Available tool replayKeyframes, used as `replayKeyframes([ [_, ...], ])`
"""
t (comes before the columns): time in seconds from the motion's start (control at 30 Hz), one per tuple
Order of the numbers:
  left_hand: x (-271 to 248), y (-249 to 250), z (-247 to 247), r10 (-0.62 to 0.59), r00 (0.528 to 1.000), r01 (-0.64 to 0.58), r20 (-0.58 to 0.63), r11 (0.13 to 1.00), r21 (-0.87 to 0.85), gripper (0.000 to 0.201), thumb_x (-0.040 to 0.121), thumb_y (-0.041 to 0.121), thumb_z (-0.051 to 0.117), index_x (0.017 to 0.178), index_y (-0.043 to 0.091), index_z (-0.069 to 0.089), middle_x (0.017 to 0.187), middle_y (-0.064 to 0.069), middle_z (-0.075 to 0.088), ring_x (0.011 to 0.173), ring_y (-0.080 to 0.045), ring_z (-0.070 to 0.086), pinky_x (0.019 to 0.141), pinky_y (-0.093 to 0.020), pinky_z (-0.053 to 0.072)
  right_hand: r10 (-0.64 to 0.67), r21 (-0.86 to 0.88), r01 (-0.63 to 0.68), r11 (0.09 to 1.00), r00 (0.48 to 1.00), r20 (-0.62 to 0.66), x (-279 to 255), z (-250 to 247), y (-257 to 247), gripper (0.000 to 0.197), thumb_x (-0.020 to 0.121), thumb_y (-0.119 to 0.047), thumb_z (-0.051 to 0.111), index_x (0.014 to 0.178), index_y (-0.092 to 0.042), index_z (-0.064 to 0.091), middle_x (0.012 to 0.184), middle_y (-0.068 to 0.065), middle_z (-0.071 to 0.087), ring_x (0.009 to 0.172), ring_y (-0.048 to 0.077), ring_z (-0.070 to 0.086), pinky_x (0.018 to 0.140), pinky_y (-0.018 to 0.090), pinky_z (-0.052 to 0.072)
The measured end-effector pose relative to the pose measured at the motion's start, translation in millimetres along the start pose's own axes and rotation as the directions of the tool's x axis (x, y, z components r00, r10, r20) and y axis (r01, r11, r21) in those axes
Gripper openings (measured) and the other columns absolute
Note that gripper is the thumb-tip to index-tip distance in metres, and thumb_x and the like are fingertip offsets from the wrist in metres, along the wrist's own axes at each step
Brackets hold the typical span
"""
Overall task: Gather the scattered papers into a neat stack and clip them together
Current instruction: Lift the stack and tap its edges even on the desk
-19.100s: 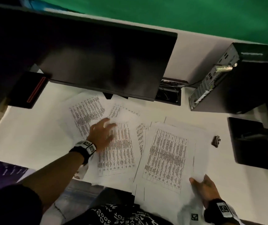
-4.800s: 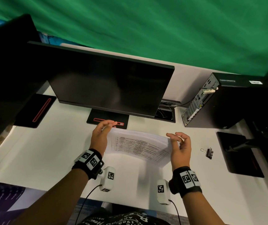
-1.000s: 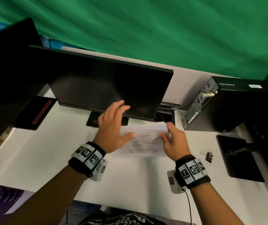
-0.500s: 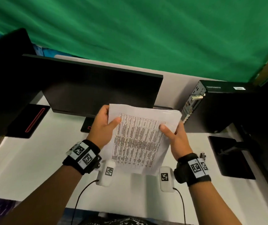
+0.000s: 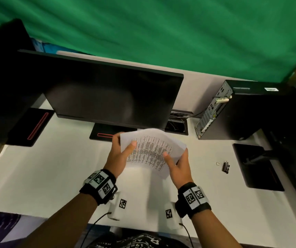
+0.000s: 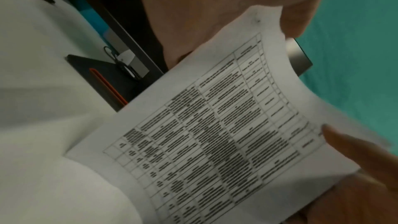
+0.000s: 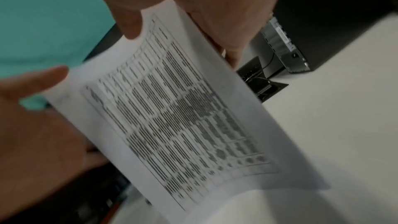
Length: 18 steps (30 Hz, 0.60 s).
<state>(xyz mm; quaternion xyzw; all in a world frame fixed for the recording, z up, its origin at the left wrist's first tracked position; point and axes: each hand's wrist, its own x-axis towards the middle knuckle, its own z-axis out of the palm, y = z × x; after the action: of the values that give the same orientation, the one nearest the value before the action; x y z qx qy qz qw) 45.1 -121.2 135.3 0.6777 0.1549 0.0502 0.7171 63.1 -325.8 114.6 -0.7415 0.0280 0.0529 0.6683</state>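
One stack of papers [image 5: 152, 151], thin white sheets printed with a dense table and bowed upward, is held above the white tabletop [image 5: 54, 176]. Left hand [image 5: 120, 154] and right hand [image 5: 177, 167] each pinch a side edge. One black metal binder clip [image 5: 226, 167] lies right of the papers. One dark monitor [image 5: 111, 97] stands behind them, a green cloth backdrop [image 5: 161, 33] beyond.

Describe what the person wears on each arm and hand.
Both forearms are bare, no sleeves or gloves. Each wrist has a black band with white square-code tags; the right band matches. A white tagged camera block hangs under each wrist, trailing a thin black cable.
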Motion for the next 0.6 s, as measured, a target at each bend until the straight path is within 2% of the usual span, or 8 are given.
replayKeyframes([
  [0.07, 5, 12, 3, -0.044, 0.999, 0.042, -0.013, 0.990, -0.136, 0.030, 0.094, 0.034, 0.057, 0.120, 0.025, 0.047, 0.107, 0.001, 0.066, 0.095, -0.008, 0.068, 0.071, -0.018, 0.053, 0.016, 0.098, -0.011, 0.995, 0.998, -0.053, 3, 1, -7, 0.054, 0.078, -0.050, 0.069, 0.122, -0.028, 0.049, 0.116, -0.005, 0.065, 0.107, 0.010, 0.065, 0.089, 0.030, 0.054],
  [0.17, 9, 27, 7, -0.103, 0.993, 0.091, -0.051, 0.977, -0.192, 0.033, 0.096, 0.046, 0.047, 0.116, 0.021, 0.050, 0.104, -0.003, 0.066, 0.097, -0.016, 0.066, 0.071, -0.023, 0.049, 0.059, 0.187, -0.037, 0.982, 0.992, -0.110, 8, 4, -18, 0.075, 0.068, -0.075, 0.063, 0.119, -0.020, 0.057, 0.112, 0.004, 0.067, 0.104, 0.020, 0.066, 0.082, 0.032, 0.054],
  [0.27, 14, 32, 13, -0.119, 0.985, 0.098, -0.123, 0.982, -0.163, 0.039, 0.095, 0.051, 0.046, 0.112, 0.016, 0.053, 0.092, 0.000, 0.064, 0.084, -0.013, 0.063, 0.065, -0.023, 0.045, 0.131, 0.178, -0.103, 0.979, 0.980, -0.148, 18, 8, -19, 0.079, 0.064, -0.086, 0.057, 0.107, -0.021, 0.066, 0.106, 0.008, 0.071, 0.101, 0.027, 0.068, 0.088, 0.046, 0.056],
  [0.37, 21, 31, 13, -0.114, 0.976, 0.089, -0.183, 0.986, -0.140, 0.035, 0.094, 0.045, 0.051, 0.107, 0.013, 0.056, 0.084, 0.000, 0.063, 0.075, -0.013, 0.062, 0.063, -0.023, 0.044, 0.186, 0.144, -0.158, 0.977, 0.961, -0.206, 26, 10, -24, 0.063, 0.072, -0.079, 0.056, 0.095, -0.022, 0.070, 0.099, 0.005, 0.074, 0.097, 0.026, 0.069, 0.093, 0.052, 0.054],
  [0.47, 26, 30, 11, -0.103, 0.978, 0.080, -0.180, 0.988, -0.128, 0.029, 0.092, 0.044, 0.053, 0.101, 0.017, 0.060, 0.083, -0.002, 0.065, 0.077, -0.017, 0.062, 0.068, -0.030, 0.049, 0.161, 0.149, -0.127, 0.981, 0.957, -0.241, 29, 11, -29, 0.046, 0.075, -0.069, 0.056, 0.079, -0.024, 0.065, 0.091, 0.004, 0.072, 0.092, 0.027, 0.068, 0.092, 0.052, 0.054],
  [0.53, 29, 29, 10, -0.091, 0.979, 0.073, -0.185, 0.992, -0.102, 0.027, 0.092, 0.045, 0.053, 0.098, 0.020, 0.062, 0.085, -0.003, 0.066, 0.079, -0.019, 0.063, 0.075, -0.035, 0.050, 0.147, 0.147, -0.111, 0.983, 0.953, -0.264, 29, 11, -33, 0.039, 0.075, -0.065, 0.056, 0.075, -0.027, 0.065, 0.089, 0.006, 0.071, 0.092, 0.030, 0.068, 0.091, 0.051, 0.055],
  [0.6, 31, 27, 9, -0.078, 0.980, 0.063, -0.185, 0.994, -0.088, 0.025, 0.092, 0.045, 0.052, 0.096, 0.023, 0.063, 0.086, -0.002, 0.067, 0.080, -0.019, 0.064, 0.076, -0.036, 0.051, 0.135, 0.141, -0.099, 0.985, 0.951, -0.277, 30, 11, -35, 0.038, 0.075, -0.062, 0.055, 0.078, -0.026, 0.066, 0.094, 0.009, 0.071, 0.094, 0.031, 0.067, 0.088, 0.048, 0.055],
])
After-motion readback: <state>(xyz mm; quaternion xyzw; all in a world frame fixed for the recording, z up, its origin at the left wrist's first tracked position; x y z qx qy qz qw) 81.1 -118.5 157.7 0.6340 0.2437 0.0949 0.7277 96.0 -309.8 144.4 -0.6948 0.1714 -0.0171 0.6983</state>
